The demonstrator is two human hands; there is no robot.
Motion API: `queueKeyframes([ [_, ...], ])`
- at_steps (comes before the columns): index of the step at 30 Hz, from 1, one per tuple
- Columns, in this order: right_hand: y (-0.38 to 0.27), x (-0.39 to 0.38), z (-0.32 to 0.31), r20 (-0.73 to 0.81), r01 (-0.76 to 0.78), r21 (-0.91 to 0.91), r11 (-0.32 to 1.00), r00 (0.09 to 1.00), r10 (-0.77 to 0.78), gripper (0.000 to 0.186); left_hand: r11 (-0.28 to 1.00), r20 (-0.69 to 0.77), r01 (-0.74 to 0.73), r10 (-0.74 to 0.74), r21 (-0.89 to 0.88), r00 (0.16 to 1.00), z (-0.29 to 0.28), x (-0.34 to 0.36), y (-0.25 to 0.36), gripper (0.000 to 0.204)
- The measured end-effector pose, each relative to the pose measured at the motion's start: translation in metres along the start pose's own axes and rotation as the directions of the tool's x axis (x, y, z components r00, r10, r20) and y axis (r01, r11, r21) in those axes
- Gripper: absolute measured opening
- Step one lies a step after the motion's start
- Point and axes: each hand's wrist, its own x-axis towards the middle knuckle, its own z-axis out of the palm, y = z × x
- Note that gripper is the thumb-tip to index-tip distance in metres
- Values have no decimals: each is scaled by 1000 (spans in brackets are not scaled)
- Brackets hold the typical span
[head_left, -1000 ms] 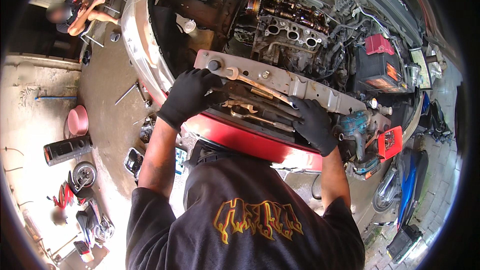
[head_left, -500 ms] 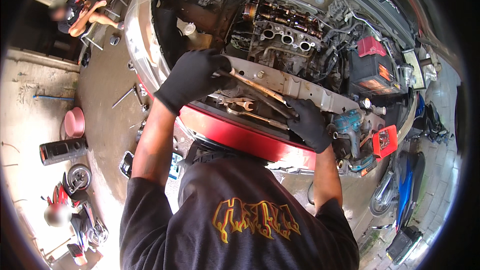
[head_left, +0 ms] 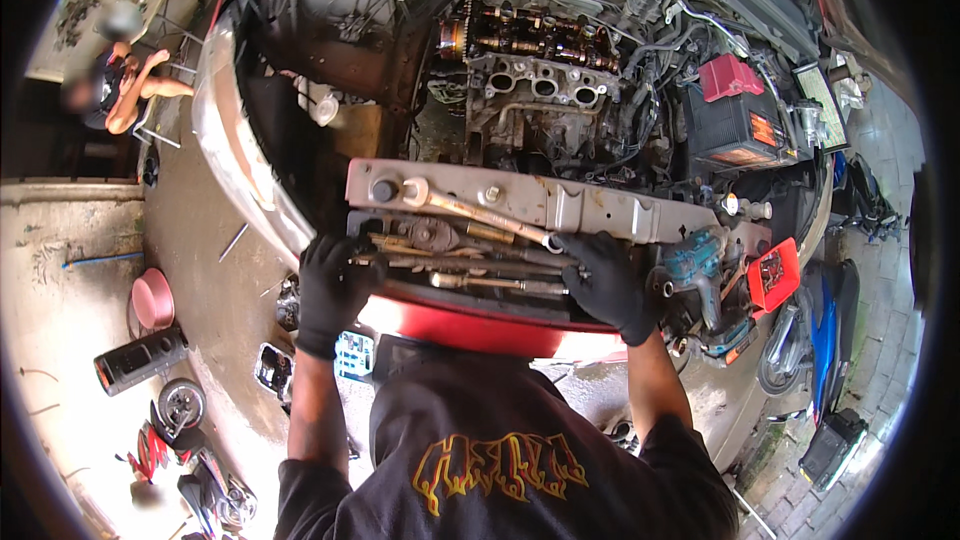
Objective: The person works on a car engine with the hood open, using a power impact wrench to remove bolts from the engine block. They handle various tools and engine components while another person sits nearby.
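Note:
A long combination wrench (head_left: 480,212) lies slantwise over the grey crossmember (head_left: 600,212), its open-ended jaw toward the left. My right hand (head_left: 612,285), in a black glove, has its fingers closed at the wrench's other end. Below it a long dark metal bar (head_left: 470,265) runs between my hands. The black-gloved left hand (head_left: 338,290) is curled round the bar's left end; its fingertips are partly hidden. A light-handled tool with a metal shaft (head_left: 490,283) and several other tools lie along the ledge behind the red bumper (head_left: 480,325).
The opened engine (head_left: 545,65) stands beyond the crossmember, with the battery (head_left: 740,125) to its right. A teal power tool (head_left: 695,260) and a red box of small parts (head_left: 772,275) sit at the front right. At the far left, a person (head_left: 120,95) sits.
My left hand has left the wrench's open-ended jaw and come down and left to the ledge. My right hand has lowered slightly. The wrench has come down over the crossmember.

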Motion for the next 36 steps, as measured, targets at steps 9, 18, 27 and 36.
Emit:
queueKeyframes([
  [9,3,15,13,-128,5,-8,1000,992,-6,36,985,-151,85,-62,151,987,36,-3,-6,33],
  [18,16,16,20,39,52,-169,984,998,-46,34,984,-6,165,-165,71,986,40,-5,-10,46],
  [27,18,17,19,92,10,-108,994,996,0,35,985,-8,149,-149,87,989,43,-7,-6,46],
  [36,13,13,23,-131,-11,-14,1000,991,9,43,994,-65,44,-38,99,997,32,-1,-10,40],
])
